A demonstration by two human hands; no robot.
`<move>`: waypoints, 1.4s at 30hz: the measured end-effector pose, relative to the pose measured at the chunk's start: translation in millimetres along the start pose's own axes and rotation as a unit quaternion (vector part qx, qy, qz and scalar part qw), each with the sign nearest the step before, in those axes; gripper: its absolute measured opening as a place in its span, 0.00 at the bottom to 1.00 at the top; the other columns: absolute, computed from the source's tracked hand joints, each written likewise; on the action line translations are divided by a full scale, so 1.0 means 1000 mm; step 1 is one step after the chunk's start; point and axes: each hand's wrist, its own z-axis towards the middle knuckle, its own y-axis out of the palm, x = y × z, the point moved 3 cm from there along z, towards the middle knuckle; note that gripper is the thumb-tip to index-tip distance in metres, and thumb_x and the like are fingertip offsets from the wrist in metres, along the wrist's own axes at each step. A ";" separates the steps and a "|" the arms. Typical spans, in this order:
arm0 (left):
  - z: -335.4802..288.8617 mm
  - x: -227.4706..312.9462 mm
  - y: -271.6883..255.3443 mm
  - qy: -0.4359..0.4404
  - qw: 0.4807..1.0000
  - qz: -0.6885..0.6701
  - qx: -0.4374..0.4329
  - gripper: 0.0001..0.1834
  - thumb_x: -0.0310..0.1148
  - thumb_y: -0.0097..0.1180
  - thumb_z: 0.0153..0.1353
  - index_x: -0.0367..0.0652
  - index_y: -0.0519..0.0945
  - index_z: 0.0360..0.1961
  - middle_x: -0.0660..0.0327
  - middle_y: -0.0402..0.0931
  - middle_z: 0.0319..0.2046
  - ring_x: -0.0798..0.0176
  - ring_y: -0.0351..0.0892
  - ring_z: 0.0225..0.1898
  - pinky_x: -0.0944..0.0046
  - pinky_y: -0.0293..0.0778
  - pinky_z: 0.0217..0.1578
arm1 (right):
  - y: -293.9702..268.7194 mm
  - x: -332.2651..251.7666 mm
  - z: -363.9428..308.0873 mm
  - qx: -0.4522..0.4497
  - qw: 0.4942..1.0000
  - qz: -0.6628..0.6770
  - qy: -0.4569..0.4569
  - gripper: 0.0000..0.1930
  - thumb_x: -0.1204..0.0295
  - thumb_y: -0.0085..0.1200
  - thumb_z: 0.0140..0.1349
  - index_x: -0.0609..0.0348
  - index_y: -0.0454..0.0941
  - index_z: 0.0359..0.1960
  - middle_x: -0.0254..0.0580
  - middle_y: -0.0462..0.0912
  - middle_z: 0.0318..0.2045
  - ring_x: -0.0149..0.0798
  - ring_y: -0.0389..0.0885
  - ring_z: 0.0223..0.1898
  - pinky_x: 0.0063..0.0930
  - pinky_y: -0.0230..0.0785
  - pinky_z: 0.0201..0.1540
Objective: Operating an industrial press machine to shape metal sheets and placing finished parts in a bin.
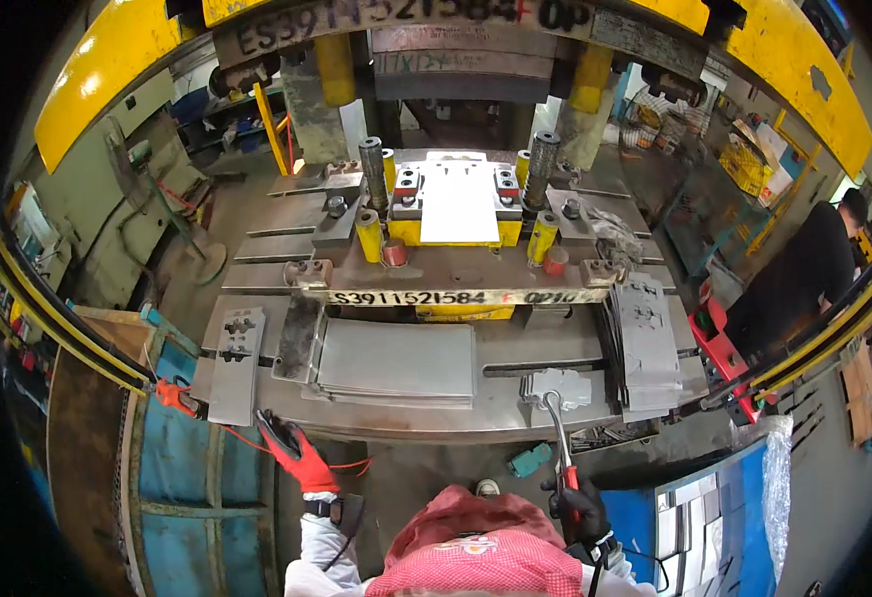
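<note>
My left hand, in a red and black glove, is just off the table's front edge with its fingers stretched out and nothing in it. Nearest to it is a punched grey metal plate. My right hand, in a black glove, is closed round the red handle of a long steel hooked tool. The tool's curved tip lies over a small cut metal piece. Flat metal blanks are stacked between my hands. A bright blank rests on the die of the press.
Punched plates stand stacked at the table's right. Guide posts rise beside the die, under the yellow press head. A blue bin holds metal pieces at lower right. A person in dark clothes is at the far right.
</note>
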 end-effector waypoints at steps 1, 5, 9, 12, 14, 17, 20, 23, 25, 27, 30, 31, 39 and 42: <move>-0.001 -0.032 -0.010 0.043 0.988 0.149 -0.005 0.36 0.24 0.51 0.53 0.41 0.52 0.63 0.53 0.51 0.62 0.55 0.52 0.62 0.58 0.49 0.60 | -0.001 0.006 0.001 0.003 1.000 -0.001 -0.001 0.24 0.65 0.51 0.52 0.60 0.62 0.50 0.49 0.75 0.38 0.31 0.73 0.26 0.24 0.68 0.28; 0.000 -0.070 -0.012 0.051 0.839 0.499 -0.210 0.43 0.31 0.58 0.45 0.49 0.52 0.63 0.52 0.44 0.64 0.47 0.45 0.63 0.53 0.46 0.61 | 0.000 0.016 -0.002 0.020 1.000 -0.023 -0.007 0.24 0.65 0.51 0.52 0.58 0.62 0.51 0.48 0.75 0.38 0.31 0.73 0.26 0.23 0.68 0.28; 0.002 -0.082 -0.009 0.038 0.836 0.478 -0.267 0.44 0.34 0.60 0.42 0.52 0.53 0.62 0.52 0.41 0.64 0.44 0.45 0.63 0.52 0.46 0.61 | 0.006 0.017 -0.011 0.034 0.999 -0.010 -0.005 0.25 0.65 0.51 0.52 0.58 0.62 0.52 0.47 0.75 0.38 0.30 0.73 0.26 0.22 0.68 0.28; 0.001 -0.085 -0.013 0.049 0.841 0.470 -0.263 0.42 0.34 0.59 0.43 0.53 0.54 0.61 0.53 0.41 0.65 0.45 0.46 0.63 0.51 0.47 0.60 | 0.021 0.010 -0.014 0.036 0.999 0.002 -0.008 0.25 0.65 0.51 0.53 0.58 0.61 0.52 0.48 0.75 0.39 0.30 0.73 0.26 0.22 0.68 0.27; 0.004 -0.081 -0.012 0.062 0.848 0.462 -0.254 0.41 0.33 0.59 0.43 0.53 0.55 0.61 0.53 0.41 0.65 0.44 0.47 0.62 0.51 0.48 0.60 | 0.024 0.009 -0.014 0.030 0.999 -0.002 -0.017 0.24 0.66 0.50 0.53 0.58 0.61 0.52 0.48 0.75 0.39 0.30 0.73 0.26 0.22 0.68 0.27; 0.005 -0.075 -0.012 0.071 0.853 0.454 -0.247 0.40 0.33 0.58 0.43 0.53 0.57 0.60 0.54 0.42 0.65 0.44 0.48 0.62 0.51 0.49 0.60 | 0.017 0.014 -0.012 0.019 0.999 -0.009 -0.025 0.23 0.67 0.49 0.53 0.59 0.61 0.51 0.50 0.75 0.39 0.30 0.73 0.26 0.22 0.69 0.28; 0.004 -0.078 -0.012 0.069 0.850 0.460 -0.249 0.40 0.33 0.58 0.43 0.53 0.57 0.60 0.55 0.42 0.65 0.44 0.49 0.62 0.51 0.49 0.59 | 0.019 0.012 -0.014 0.030 0.999 -0.005 -0.025 0.23 0.67 0.49 0.53 0.61 0.61 0.50 0.51 0.75 0.39 0.30 0.74 0.26 0.22 0.69 0.28; 0.003 -0.085 -0.016 0.060 0.848 0.465 -0.249 0.41 0.32 0.58 0.42 0.53 0.56 0.60 0.54 0.43 0.64 0.44 0.49 0.62 0.51 0.49 0.59 | 0.014 0.014 -0.017 0.028 0.999 -0.011 -0.018 0.23 0.66 0.49 0.53 0.61 0.61 0.50 0.51 0.75 0.39 0.31 0.74 0.26 0.23 0.69 0.28; 0.003 -0.090 -0.015 0.071 0.845 0.473 -0.241 0.41 0.32 0.58 0.42 0.53 0.56 0.60 0.54 0.44 0.64 0.45 0.49 0.62 0.51 0.49 0.59 | 0.009 0.016 -0.019 0.017 0.999 -0.031 -0.007 0.24 0.66 0.50 0.53 0.61 0.61 0.51 0.51 0.75 0.39 0.31 0.74 0.26 0.23 0.69 0.28; 0.002 -0.086 -0.014 0.067 0.841 0.476 -0.248 0.41 0.32 0.58 0.42 0.53 0.56 0.60 0.53 0.45 0.64 0.45 0.49 0.62 0.51 0.49 0.59 | 0.008 0.016 -0.021 0.017 1.000 -0.018 -0.008 0.25 0.65 0.49 0.53 0.61 0.61 0.51 0.51 0.75 0.39 0.31 0.74 0.26 0.24 0.68 0.28; 0.002 -0.083 -0.011 0.073 0.840 0.477 -0.246 0.42 0.31 0.58 0.41 0.54 0.55 0.61 0.54 0.45 0.64 0.45 0.49 0.61 0.51 0.50 0.59 | 0.010 0.012 -0.022 0.029 0.999 -0.026 -0.012 0.26 0.64 0.49 0.53 0.61 0.60 0.52 0.50 0.75 0.39 0.31 0.73 0.26 0.24 0.68 0.28; 0.003 -0.084 -0.011 0.078 0.841 0.477 -0.243 0.42 0.31 0.58 0.41 0.54 0.55 0.61 0.54 0.44 0.64 0.45 0.50 0.61 0.51 0.50 0.59 | 0.010 0.012 -0.022 0.035 0.999 -0.033 -0.014 0.26 0.64 0.50 0.53 0.61 0.60 0.53 0.50 0.75 0.40 0.31 0.73 0.26 0.25 0.68 0.28; 0.004 -0.077 -0.012 0.058 0.833 0.488 -0.254 0.43 0.31 0.57 0.43 0.56 0.52 0.62 0.56 0.41 0.65 0.46 0.49 0.62 0.52 0.50 0.60 | 0.004 0.013 -0.018 0.027 0.999 -0.024 -0.015 0.26 0.64 0.50 0.53 0.63 0.62 0.51 0.47 0.76 0.38 0.30 0.73 0.25 0.24 0.68 0.27; 0.003 -0.078 -0.010 0.050 0.830 0.490 -0.260 0.42 0.30 0.56 0.44 0.57 0.52 0.63 0.57 0.41 0.65 0.46 0.47 0.63 0.52 0.51 0.60 | -0.006 0.021 -0.020 0.030 0.999 -0.015 0.005 0.26 0.65 0.50 0.52 0.62 0.62 0.51 0.47 0.76 0.38 0.31 0.73 0.24 0.24 0.67 0.26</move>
